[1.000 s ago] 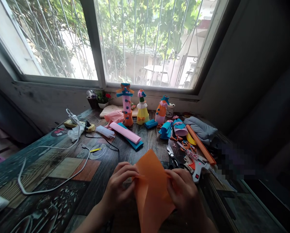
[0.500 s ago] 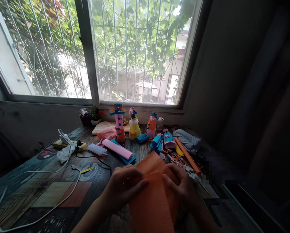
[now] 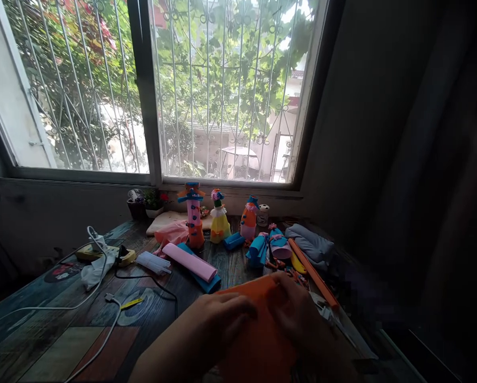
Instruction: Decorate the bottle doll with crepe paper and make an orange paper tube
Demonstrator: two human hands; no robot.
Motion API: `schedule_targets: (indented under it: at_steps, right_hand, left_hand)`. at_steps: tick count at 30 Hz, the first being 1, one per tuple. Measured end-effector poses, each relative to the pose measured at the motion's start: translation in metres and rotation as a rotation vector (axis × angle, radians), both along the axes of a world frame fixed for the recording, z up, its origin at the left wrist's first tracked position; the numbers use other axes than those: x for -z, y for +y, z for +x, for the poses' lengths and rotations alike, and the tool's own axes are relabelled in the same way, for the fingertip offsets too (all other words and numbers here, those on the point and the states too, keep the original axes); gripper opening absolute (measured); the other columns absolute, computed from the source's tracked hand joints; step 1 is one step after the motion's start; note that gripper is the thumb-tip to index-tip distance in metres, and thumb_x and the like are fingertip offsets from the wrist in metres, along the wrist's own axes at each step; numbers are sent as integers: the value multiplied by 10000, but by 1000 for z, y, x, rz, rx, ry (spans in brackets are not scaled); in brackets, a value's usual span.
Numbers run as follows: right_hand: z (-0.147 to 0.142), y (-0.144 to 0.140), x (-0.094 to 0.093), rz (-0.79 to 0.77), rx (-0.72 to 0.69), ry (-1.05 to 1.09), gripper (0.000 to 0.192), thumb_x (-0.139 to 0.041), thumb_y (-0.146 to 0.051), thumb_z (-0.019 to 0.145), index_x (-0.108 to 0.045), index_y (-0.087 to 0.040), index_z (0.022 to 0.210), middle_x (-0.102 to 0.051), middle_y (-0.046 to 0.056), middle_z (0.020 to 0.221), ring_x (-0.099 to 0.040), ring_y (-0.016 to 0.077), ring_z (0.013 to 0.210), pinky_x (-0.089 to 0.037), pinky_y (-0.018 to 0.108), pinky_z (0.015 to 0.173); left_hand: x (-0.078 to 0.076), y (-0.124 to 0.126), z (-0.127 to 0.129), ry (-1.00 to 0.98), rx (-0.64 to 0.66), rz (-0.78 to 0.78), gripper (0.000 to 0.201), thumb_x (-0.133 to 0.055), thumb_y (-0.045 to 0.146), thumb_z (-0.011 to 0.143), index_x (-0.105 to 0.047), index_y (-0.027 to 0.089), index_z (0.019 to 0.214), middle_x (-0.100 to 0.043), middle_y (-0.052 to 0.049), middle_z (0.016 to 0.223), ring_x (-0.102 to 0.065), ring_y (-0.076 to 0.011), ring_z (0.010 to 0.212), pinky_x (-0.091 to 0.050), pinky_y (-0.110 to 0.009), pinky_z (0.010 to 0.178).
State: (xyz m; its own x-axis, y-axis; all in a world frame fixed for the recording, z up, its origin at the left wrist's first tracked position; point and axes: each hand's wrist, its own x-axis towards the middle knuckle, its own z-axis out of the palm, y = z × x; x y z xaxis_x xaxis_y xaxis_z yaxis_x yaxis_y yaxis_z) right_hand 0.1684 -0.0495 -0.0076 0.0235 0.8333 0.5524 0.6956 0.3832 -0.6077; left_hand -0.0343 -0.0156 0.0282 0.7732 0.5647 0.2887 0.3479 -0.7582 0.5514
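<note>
The orange sheet (image 3: 260, 343), seemingly lengthwise near to far, is pinched at its far right by the right hand (image 3: 297, 309); the left hand (image 3: 218, 319) overlaps it, grip indiscernible.

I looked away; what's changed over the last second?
The left hand moved rightward across the orange paper, whose raised peak came down. The right hand remains at the paper's right side. The pink roll and paper figures stayed put; the view tilted.

left hand (image 3: 222, 322) curled inward, right hand (image 3: 296, 311) bent opposite, near each other
</note>
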Motion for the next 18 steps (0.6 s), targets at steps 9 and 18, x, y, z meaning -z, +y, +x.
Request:
schedule_targets:
  at_steps: [9, 18]
  right_hand:
    - [-9, -5, 23, 48, 24, -35, 206, -622, -387, 799, -592, -223, 919, -671, 20, 727, -656, 187, 630, -523, 247, 531]
    - [-16, -4, 15, 239, -49, -44, 52, -561, -265, 870, -554, -231, 831, -609, -7, 676, -603, 143, 596, -475, 207, 510]
  left_hand:
    - [5, 16, 2, 33, -28, -49, 175, -558, 106, 763, -607, 226, 880, -623, 12, 883, -586, -117, 725, -417, -177, 644]
    - [5, 11, -3, -57, 84, -193, 436, -445, -34, 709, -664, 258, 949, -655, 16, 974, -619, -112, 823, -449, -143, 723]
